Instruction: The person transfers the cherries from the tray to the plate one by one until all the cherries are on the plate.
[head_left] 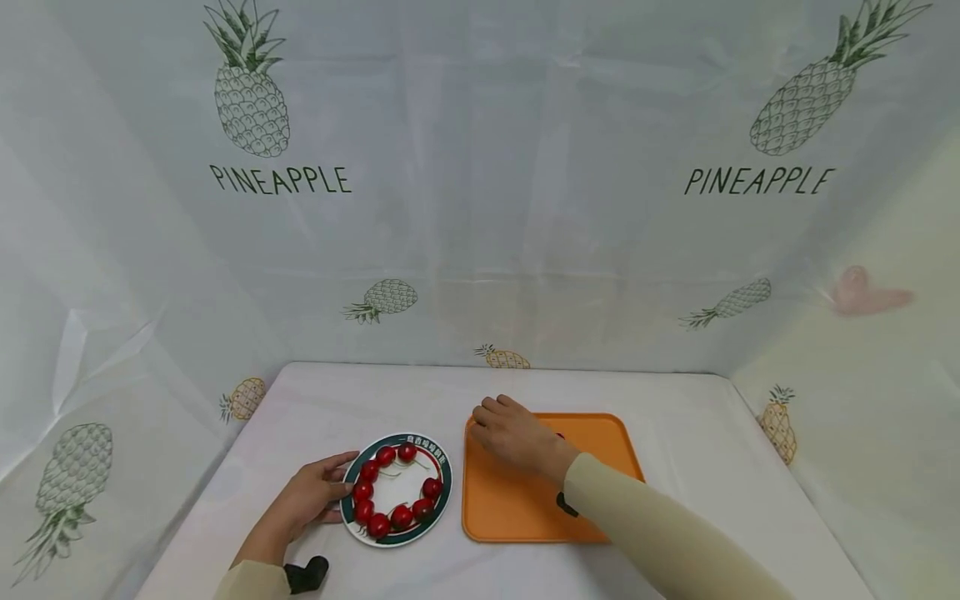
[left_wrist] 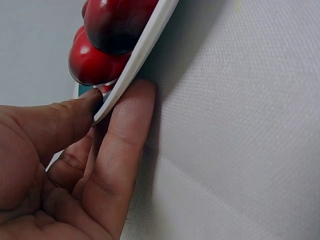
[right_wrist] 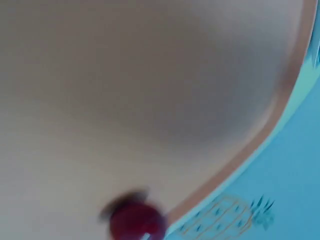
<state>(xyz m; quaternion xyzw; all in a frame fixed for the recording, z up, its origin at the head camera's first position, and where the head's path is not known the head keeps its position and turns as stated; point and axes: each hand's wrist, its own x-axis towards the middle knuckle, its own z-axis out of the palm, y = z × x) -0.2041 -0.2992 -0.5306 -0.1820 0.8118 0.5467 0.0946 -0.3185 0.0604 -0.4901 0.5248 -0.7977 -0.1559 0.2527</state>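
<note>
My left hand (head_left: 311, 493) grips the left edge of a round white plate (head_left: 397, 492) with a dark green rim. In the left wrist view the thumb (left_wrist: 75, 117) lies on top of the rim and a finger (left_wrist: 127, 135) underneath, with the plate tilted. Several red cherries (head_left: 378, 525) with stems form a broken ring on it. Above the back left part of an orange tray (head_left: 495, 517) is my right hand (head_left: 521, 433), its fingers bent and their tips hidden. A dark red cherry (right_wrist: 137, 222) shows at the bottom of the blurred right wrist view.
A white cloth (head_left: 675, 433) covers the table under plate and tray. Pineapple-printed curtains (head_left: 495, 208) hang behind and at both sides. The tray's raised rim (head_left: 547, 542) stands a short way right of the plate.
</note>
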